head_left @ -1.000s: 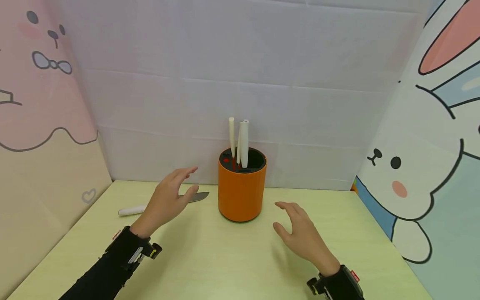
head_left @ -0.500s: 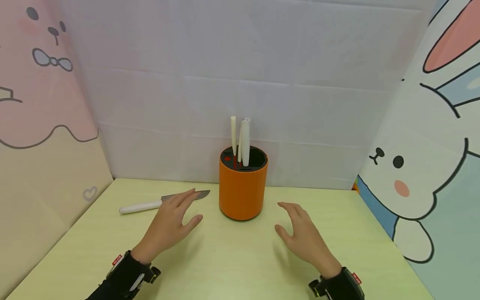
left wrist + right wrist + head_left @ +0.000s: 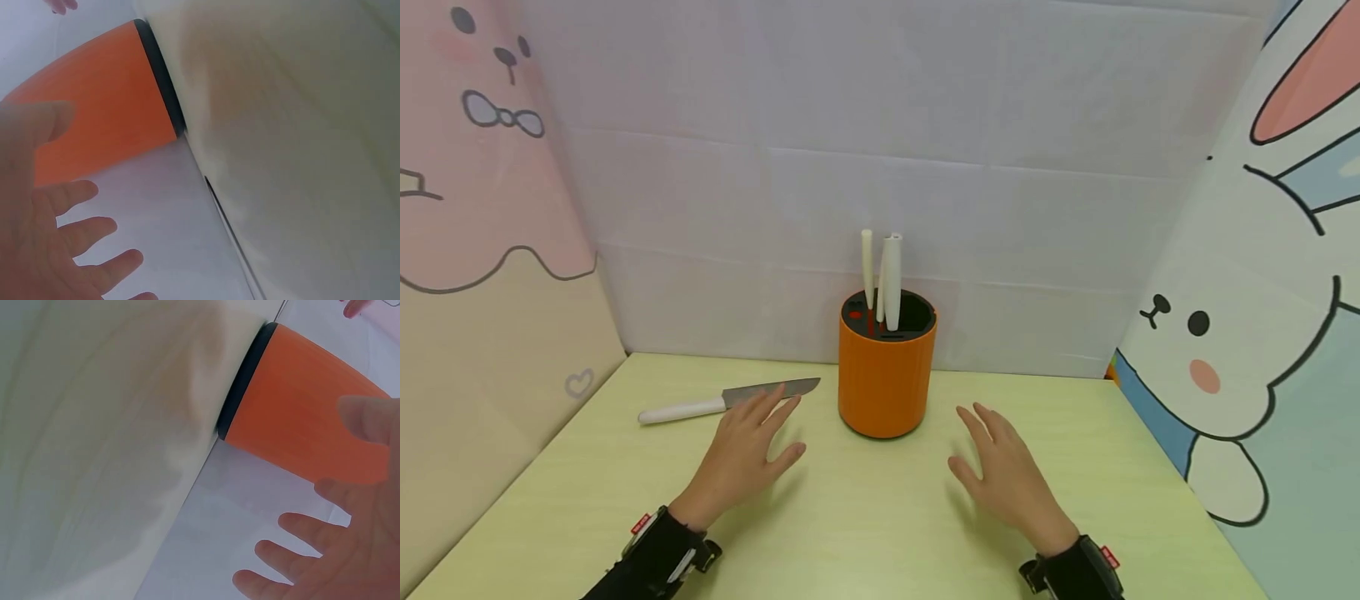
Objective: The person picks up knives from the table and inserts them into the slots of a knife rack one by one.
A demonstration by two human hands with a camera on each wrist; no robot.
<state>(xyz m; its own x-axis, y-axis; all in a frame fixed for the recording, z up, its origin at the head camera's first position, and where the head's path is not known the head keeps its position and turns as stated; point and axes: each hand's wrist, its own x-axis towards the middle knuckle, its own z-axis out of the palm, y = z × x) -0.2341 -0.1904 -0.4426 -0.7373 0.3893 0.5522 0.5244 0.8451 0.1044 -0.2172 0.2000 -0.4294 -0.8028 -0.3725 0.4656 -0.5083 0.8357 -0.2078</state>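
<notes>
An orange knife holder [image 3: 886,383] with a black slotted top stands upright near the back of the table. Several white handles [image 3: 892,279] stick up out of it. To its left a kitchen knife [image 3: 682,412] lies flat, white handle to the left and blade tip toward the holder. My left hand [image 3: 741,454] hovers in front of the knife, fingers spread, overlapping part of the blade in the head view. On the other side my right hand [image 3: 1011,475] hangs over the table with fingers loosely extended. Both hands hold nothing; each wrist view shows spread fingers and the holder beyond.
The pale yellow table [image 3: 865,533] ends at a white cloth backdrop [image 3: 1037,250]. Cartoon-printed panels, a pink-and-cream one [image 3: 497,200] at left and a rabbit one [image 3: 1247,350] at right, flank the table.
My left hand has drawn back toward me, off the knife's handle, which now shows whole. My right hand has stayed almost in place, its fingers spreading slightly.
</notes>
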